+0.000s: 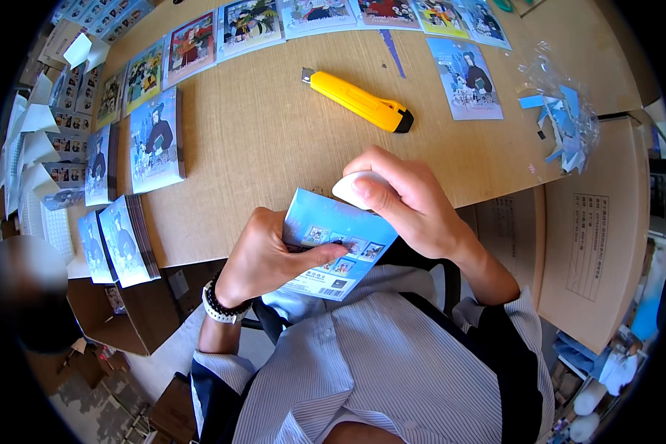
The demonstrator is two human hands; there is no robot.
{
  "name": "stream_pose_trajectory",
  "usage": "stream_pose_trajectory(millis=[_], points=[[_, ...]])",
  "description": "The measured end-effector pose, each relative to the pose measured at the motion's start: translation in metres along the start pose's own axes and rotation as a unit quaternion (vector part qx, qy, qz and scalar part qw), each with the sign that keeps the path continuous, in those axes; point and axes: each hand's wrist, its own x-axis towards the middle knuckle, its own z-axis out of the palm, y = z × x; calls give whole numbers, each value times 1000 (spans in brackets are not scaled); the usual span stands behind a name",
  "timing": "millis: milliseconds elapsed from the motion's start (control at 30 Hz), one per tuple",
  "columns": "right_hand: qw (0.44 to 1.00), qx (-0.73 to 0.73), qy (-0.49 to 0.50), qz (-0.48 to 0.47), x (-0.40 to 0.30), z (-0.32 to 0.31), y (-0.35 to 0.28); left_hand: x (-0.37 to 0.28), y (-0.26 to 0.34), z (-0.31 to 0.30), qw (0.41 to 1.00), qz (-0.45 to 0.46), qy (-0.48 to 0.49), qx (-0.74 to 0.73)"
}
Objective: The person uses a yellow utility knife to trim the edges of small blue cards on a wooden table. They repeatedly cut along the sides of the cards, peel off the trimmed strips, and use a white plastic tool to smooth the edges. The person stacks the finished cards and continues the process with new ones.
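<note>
My left hand [269, 258] grips a blue printed packet [322, 213], its thumb across the face and the other fingers hidden behind. Small pictures, a barcode and writing show on the packet, which is tilted close to my shirt. In my right hand [408, 202] a white rounded piece [348, 190] is pinched between thumb and fingers. It lies right at the packet's upper edge; whether it is a flap of the packet or a separate tool I cannot tell. Beyond my hands, a yellow box cutter [358, 101] rests on the wooden table [244, 122].
Stacks of blue packets [155, 141] stand at the left, near folded display boxes [69, 139]. Illustrated packets [250, 25] line the far edge, and a single one [466, 80] lies at right. Beside it are paper and plastic scraps [566, 122]. Cardboard cartons [588, 222] flank the table.
</note>
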Motion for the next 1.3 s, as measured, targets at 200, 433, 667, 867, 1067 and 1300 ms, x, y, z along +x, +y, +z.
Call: stream_pose_trajectory(millis=[200,433,667,867,1067,1300], points=[[997,-69,2,-16,0,6,-9,2,-2,7,1000,-15,11,-14],[999,-15,-32,7,4,-2,-10,3,-2,7,1000,4,-2,-23],[1000,25,-11,10,11,-3,-1,-3,-3,9,1000,13,-2,-11],[999,-10,-34,-2,12,-3,-5,-1,-4,8,1000,-4,-17,-19],[998,-47,-26,-17,13,0,-6,2,-4,12,999,-1,-12,-43],[999,-14,-36,-19,18,-2,-9,0,-4,10,1000,4,-23,-16]])
